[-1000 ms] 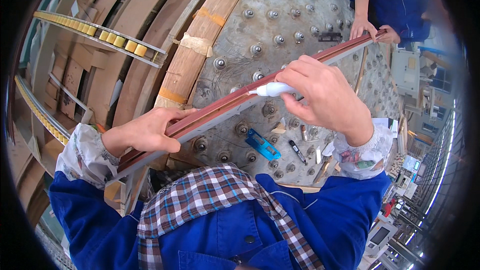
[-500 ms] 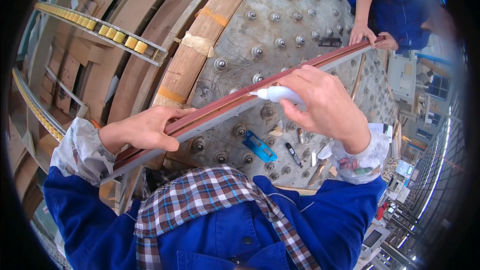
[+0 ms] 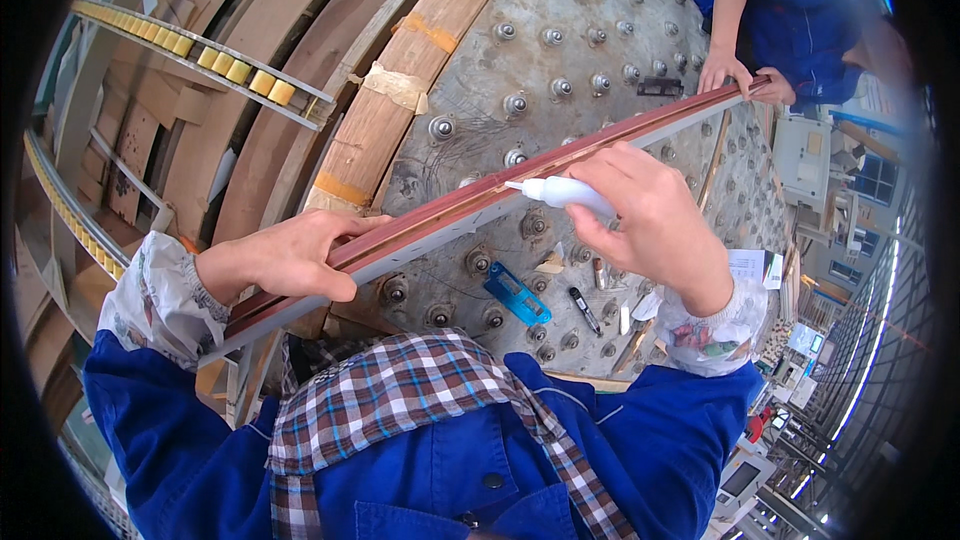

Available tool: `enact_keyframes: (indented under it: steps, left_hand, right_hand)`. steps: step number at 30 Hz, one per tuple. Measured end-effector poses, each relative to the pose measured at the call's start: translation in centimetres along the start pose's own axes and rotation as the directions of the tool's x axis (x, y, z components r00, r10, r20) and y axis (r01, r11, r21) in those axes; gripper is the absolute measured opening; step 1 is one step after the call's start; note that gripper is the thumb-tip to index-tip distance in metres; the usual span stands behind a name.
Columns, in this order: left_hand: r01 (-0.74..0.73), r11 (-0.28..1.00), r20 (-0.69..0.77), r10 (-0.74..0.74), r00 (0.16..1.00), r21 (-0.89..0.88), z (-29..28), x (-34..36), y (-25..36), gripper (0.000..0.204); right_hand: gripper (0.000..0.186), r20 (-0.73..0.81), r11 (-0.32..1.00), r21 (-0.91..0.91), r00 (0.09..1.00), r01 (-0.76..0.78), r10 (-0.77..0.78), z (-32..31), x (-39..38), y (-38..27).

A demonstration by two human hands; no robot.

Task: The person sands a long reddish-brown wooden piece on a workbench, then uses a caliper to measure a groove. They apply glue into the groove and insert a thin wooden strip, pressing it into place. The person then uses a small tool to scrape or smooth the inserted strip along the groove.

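While the left hand clasps the reddish strip slanting away rightward, the right hand near its middle pinches a white bottle, nozzle leftward.

Looking like an industrial workshop — showing a metal table studded with ball rollers, wooden boards, yellow roller tracks, machines — and a co-worker wearing blue workwear.
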State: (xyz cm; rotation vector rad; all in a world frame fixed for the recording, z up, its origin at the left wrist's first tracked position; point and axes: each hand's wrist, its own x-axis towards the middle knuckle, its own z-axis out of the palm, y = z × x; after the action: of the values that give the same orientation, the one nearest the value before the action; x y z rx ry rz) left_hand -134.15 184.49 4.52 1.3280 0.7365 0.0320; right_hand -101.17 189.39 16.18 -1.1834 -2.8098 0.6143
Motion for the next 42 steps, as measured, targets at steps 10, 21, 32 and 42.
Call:
enact_keyframes:
  steps: [10,21,32,42]
  left_hand:
    - [0.005,1.0,0.012,-0.005,1.0,0.024,-0.1,0.0,0.8,0.092]
    - [-0.009,1.0,0.0,0.009,1.0,-0.002,0.1,-0.1,0.4,0.091]
    - [0.104,0.94,-0.246,-0.022,0.969,0.326,6.7,-1.4,2.4,0.085]
    - [0.182,0.78,-0.482,0.169,0.86,0.599,15.6,-0.5,1.2,0.099]
  right_hand:
    - [0.021,-0.001,0.997,0.019,0.997,0.081,-0.081,-0.2,0.9,0.5]
    - [0.022,0.022,0.996,-0.025,0.996,0.085,-0.084,-0.6,1.1,0.0]
    - [0.029,-0.195,0.844,0.536,0.967,-0.035,0.164,2.9,-8.4,2.7]
    - [0.026,-0.273,0.301,0.945,0.82,0.13,0.504,12.7,-17.7,-1.4]
